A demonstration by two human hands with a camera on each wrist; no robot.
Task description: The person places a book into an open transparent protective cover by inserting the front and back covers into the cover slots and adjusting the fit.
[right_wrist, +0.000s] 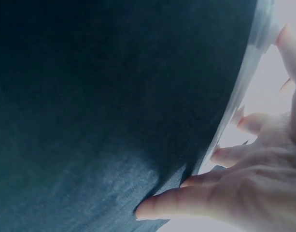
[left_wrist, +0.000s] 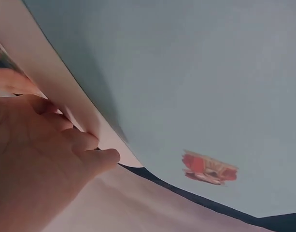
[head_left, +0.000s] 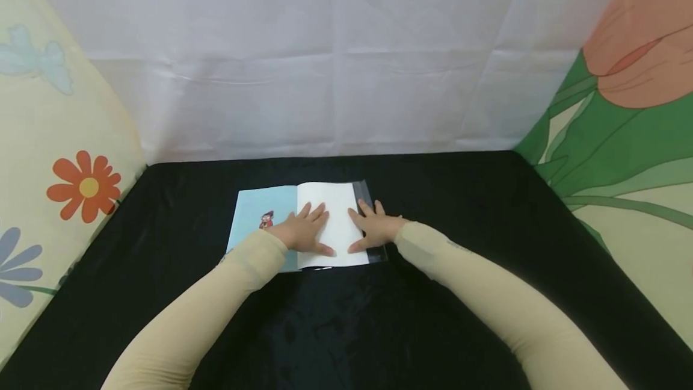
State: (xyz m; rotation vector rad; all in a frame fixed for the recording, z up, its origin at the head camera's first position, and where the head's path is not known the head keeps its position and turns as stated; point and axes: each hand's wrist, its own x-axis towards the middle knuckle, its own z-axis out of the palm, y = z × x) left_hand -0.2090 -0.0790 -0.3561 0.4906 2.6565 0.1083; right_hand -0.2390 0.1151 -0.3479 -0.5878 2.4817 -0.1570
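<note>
An open book lies on the black-covered table. Its left page is light blue with a small red-clothed printed figure, also visible on the blue page in the left wrist view; the right page is white. Past the white page's outer edge a strip of clear plastic sticks out. My left hand rests with spread fingers on the white page by the spine. My right hand lies across the page's outer edge and the plastic, fingers spread, some of them touching the dark cloth.
Black cloth covers the table around the book. A white sheet hangs behind it. Flower-printed panels stand at the left and right sides.
</note>
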